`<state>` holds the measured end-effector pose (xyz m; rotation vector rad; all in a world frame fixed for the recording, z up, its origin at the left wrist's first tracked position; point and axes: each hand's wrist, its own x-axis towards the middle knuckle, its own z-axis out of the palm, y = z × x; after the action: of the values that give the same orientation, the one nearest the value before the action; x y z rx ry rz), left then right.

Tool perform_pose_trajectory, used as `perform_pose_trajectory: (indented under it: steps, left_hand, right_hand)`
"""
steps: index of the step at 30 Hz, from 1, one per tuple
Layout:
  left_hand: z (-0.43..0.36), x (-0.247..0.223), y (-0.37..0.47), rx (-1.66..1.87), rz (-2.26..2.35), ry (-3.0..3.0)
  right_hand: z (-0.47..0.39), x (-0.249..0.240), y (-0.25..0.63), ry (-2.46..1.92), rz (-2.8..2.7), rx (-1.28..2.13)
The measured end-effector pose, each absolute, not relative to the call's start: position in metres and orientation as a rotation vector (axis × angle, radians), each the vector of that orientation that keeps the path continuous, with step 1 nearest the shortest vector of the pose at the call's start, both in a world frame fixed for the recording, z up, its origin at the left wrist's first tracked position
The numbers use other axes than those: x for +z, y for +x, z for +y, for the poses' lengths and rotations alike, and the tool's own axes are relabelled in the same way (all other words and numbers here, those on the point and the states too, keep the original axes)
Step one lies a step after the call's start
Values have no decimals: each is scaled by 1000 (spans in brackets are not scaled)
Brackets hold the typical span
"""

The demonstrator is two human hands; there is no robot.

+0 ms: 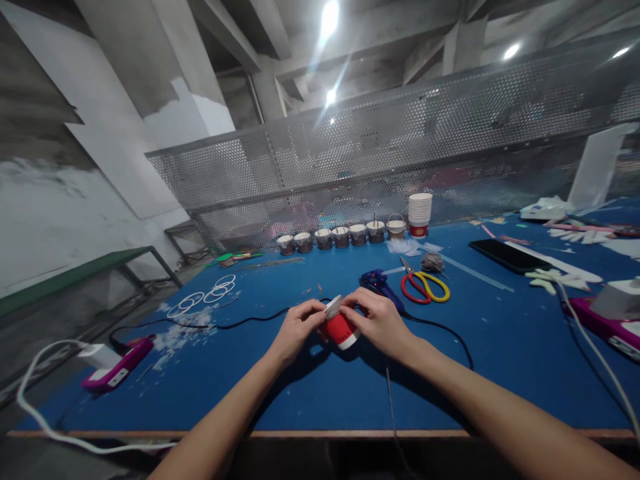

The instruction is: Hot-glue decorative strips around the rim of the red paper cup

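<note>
A red and white paper cup (341,331) is held tilted just above the blue table, between both hands. A pale greyish band or piece (333,306) shows at its upper end, though its exact shape is hard to make out. My left hand (300,325) closes its thumb and fingers on the cup's left side. From the right, my right hand (379,319) pinches near the upper end, its fingertips partly hidden. Just beyond my right hand lies a blue glue gun (381,285) with a black cord. Scissors (425,287) with red and yellow handles rest to its right.
Several grey-wrapped cups (341,237) line the back, beside a stack of paper cups (420,212). White rings (186,304) and a purple power strip (119,365) lie left. A phone (509,257), a grey yarn ball (433,262) and another power strip (607,323) are right.
</note>
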<state>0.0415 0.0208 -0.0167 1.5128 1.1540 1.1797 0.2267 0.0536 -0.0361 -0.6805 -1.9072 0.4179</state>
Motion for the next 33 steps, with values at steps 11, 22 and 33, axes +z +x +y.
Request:
perform_pose_trajectory:
  steps: [11,22,33]
  left_hand:
    - [18,-11,42,1029,1176,1548]
    - [19,-15,42,984,1181,1546]
    - [17,-12,48,1129,1214,1521]
  right_hand:
    - [58,-37,229,-675,-1886,397]
    - [56,-33,226,-629,-1858,365]
    - [55,-36,226,-649,-1860,385]
